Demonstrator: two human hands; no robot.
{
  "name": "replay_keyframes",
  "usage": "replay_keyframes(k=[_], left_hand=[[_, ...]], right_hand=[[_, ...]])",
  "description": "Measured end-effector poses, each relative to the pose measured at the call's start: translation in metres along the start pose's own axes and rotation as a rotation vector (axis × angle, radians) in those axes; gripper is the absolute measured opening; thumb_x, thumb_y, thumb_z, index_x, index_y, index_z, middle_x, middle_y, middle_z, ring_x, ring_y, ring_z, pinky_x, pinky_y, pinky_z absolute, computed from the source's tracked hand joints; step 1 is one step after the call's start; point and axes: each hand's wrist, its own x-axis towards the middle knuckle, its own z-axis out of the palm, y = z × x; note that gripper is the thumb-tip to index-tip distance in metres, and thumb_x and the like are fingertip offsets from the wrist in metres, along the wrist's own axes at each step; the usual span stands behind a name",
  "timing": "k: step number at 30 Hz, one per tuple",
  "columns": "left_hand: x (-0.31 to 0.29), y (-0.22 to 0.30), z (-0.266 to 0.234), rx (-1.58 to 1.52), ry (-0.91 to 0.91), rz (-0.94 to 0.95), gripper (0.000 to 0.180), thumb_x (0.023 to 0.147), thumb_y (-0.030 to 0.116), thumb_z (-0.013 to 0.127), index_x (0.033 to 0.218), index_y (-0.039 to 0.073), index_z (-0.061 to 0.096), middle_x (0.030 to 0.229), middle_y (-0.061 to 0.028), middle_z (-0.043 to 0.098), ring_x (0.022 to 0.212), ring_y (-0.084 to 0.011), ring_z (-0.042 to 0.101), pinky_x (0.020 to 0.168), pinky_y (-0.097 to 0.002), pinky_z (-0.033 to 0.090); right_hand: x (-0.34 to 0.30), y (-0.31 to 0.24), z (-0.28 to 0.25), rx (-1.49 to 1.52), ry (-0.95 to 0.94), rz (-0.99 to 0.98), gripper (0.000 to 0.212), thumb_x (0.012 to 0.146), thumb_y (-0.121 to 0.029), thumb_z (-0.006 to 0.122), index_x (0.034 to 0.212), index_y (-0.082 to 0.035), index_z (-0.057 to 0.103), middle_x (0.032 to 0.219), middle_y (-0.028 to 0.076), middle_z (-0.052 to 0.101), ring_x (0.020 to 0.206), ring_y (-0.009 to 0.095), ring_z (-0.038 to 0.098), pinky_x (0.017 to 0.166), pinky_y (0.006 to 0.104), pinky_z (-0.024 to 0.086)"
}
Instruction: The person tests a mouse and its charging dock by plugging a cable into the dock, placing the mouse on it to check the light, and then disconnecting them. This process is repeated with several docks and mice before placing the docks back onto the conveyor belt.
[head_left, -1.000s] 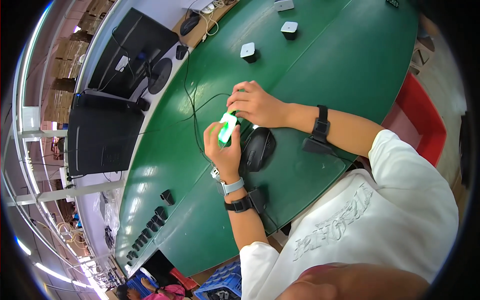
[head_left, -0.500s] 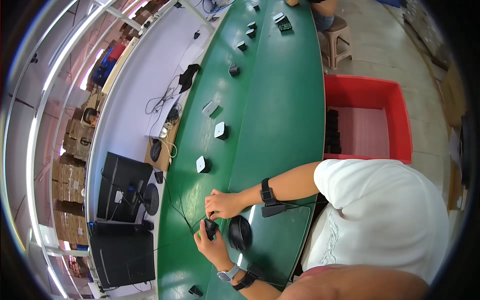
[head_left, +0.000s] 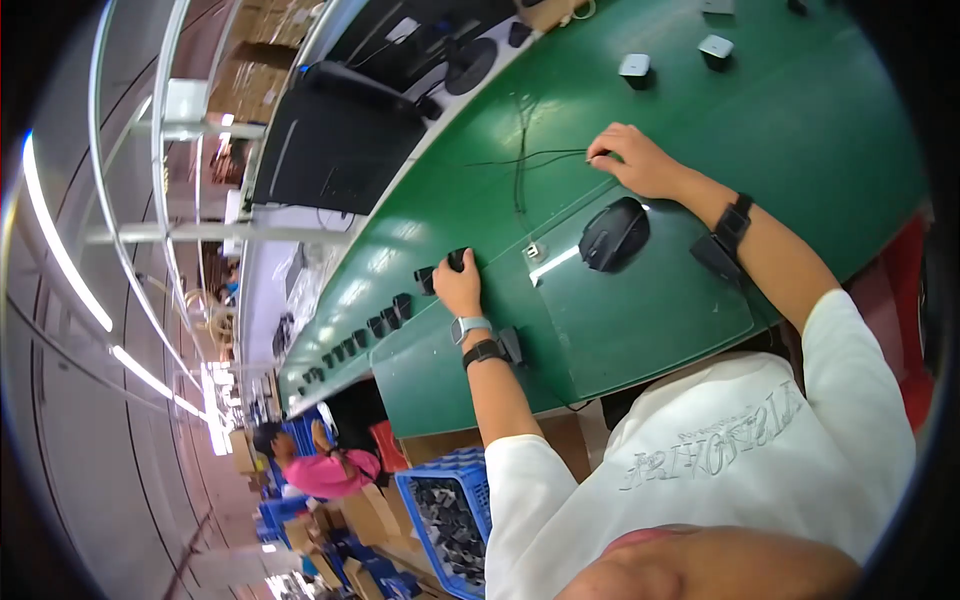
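The small black box-shaped device (head_left: 456, 259) is at the near end of a row of similar black boxes (head_left: 388, 317) along the long, glossy green tabletop (head_left: 800, 160). The left hand (head_left: 459, 287) is clamped on it. Nearer the right hand (head_left: 640, 165) lies a rounded black computer mouse (head_left: 614, 235); that hand's fingertips pinch a thin black cable (head_left: 560, 152).

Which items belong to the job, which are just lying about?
Likely part of it:
black block in left hand
black cable in right hand
row of black blocks
white-topped blocks

Probably just lying about:
black mouse
monitor
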Motion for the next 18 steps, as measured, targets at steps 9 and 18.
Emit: replay_keyframes(k=[9,18], left_hand=[[0.050,0.079,-0.004,0.398,0.162,-0.113,0.067,0.089,0.051,0.074,0.117,-0.008,0.063,0.113,-0.0233,0.067,0.095,-0.0452,0.066,0.087,-0.0501,0.053],[0.072,0.407,0.060,-0.407,-0.317,0.812,0.064,0.084,0.042,0.080,0.131,0.003,0.061,0.116,-0.0262,0.070,0.105,-0.0439,0.068,0.094,-0.0522,0.053]], right_hand=[[-0.008,0.001,0.003,-0.152,-0.144,-0.051,0.009,0.093,-0.020,0.067,0.095,-0.012,0.070,0.099,0.004,0.070,0.105,0.027,0.059,0.093,0.0415,0.042],[0.007,-0.023,-0.025,-0.141,-0.440,0.091,0.019,0.084,-0.025,0.065,0.092,-0.009,0.071,0.096,0.011,0.071,0.104,0.031,0.064,0.092,0.0444,0.050]])
